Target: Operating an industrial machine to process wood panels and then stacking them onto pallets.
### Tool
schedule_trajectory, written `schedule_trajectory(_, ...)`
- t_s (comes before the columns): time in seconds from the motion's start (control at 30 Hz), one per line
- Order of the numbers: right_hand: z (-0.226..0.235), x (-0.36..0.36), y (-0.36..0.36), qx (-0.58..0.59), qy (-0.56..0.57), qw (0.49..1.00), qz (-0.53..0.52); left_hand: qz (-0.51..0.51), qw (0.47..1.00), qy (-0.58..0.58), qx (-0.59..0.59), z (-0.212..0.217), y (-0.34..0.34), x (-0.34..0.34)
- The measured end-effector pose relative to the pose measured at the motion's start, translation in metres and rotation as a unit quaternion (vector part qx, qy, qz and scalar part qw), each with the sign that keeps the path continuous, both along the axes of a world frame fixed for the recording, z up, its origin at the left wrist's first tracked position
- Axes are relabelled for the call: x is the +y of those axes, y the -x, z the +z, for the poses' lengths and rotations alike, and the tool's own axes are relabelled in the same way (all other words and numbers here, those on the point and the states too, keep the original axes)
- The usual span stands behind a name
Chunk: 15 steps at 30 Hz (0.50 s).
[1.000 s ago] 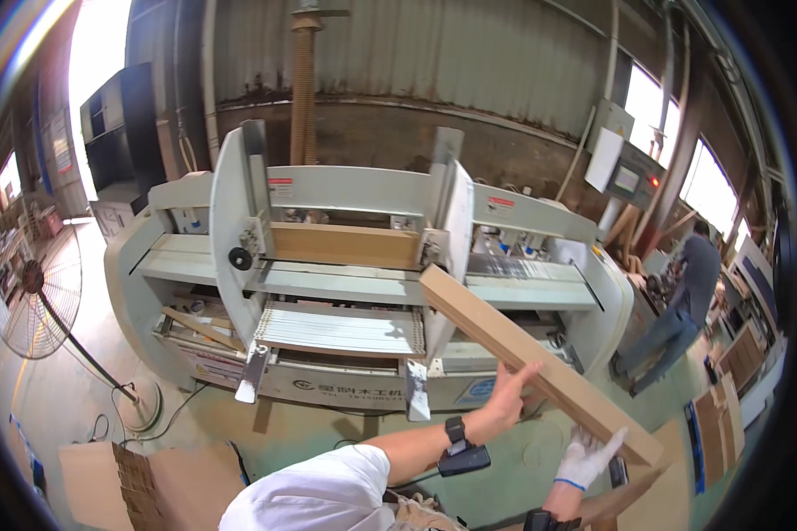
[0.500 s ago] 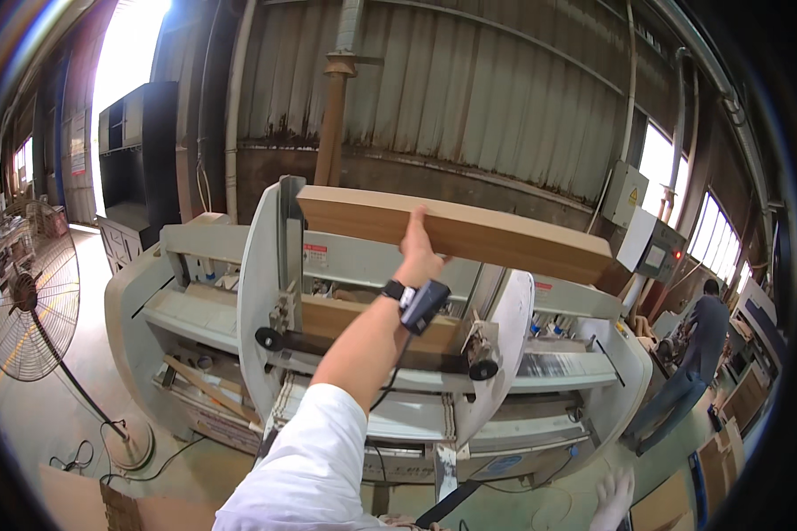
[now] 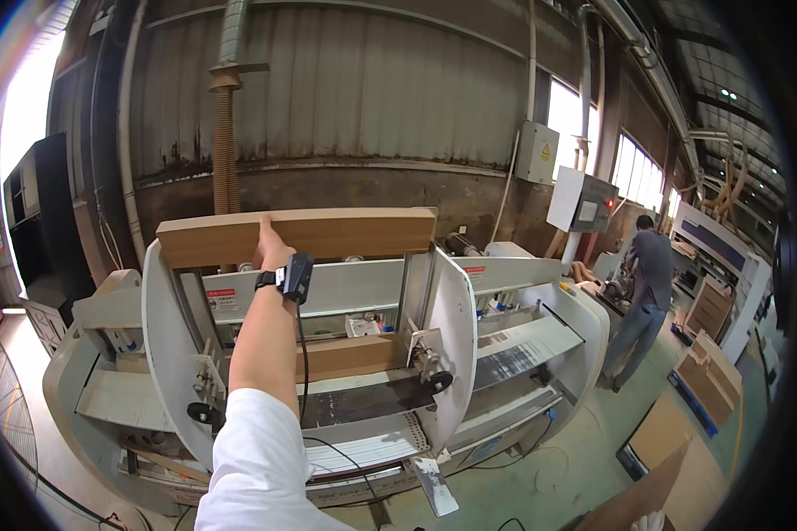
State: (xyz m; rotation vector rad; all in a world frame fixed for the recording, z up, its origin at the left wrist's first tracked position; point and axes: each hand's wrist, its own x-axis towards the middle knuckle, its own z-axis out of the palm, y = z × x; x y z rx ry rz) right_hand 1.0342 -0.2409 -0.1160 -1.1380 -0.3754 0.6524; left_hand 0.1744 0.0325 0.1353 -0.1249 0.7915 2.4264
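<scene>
My left hand (image 3: 273,248) is closed on a thick wooden board (image 3: 354,232), its thumb up on the front face and the other fingers hidden. The board lies nearly level across the tops of two upright guide plates (image 3: 456,345) of a pale machine. A wrist strap with a dark box (image 3: 296,277) sits on my left wrist, and a cable hangs from it. Lower down between the plates is another wooden piece (image 3: 354,356). Only pale fingertips of my right hand (image 3: 650,522) show at the lower edge, over a brown panel (image 3: 624,496); its grip is hidden.
A control box (image 3: 582,202) with a red light stands behind the machine's right end. Farther right, a person (image 3: 642,296) stands bent over other equipment. Cardboard pieces (image 3: 712,389) lie on the floor at right. A wire fan (image 3: 9,416) is at the left edge.
The view has swung right. The board was slanted, its right end sticking out past the right plate; now it lies level across both plates. My right hand has dropped mostly out of view.
</scene>
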Motion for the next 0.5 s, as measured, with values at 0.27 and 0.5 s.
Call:
schedule_trajectory(0.27, -0.027, 0.021, 0.015, 0.05, 0.013, 0.998, 0.022, -0.106, 0.976, 0.181, 0.065, -0.141, 0.052, 0.033)
schedule_trajectory(0.5, -0.041, 0.026, 0.002, 0.001, -0.096, 0.959, 0.265, -0.078, 0.988, 0.135, 0.001, -0.191, -0.021, 0.013)
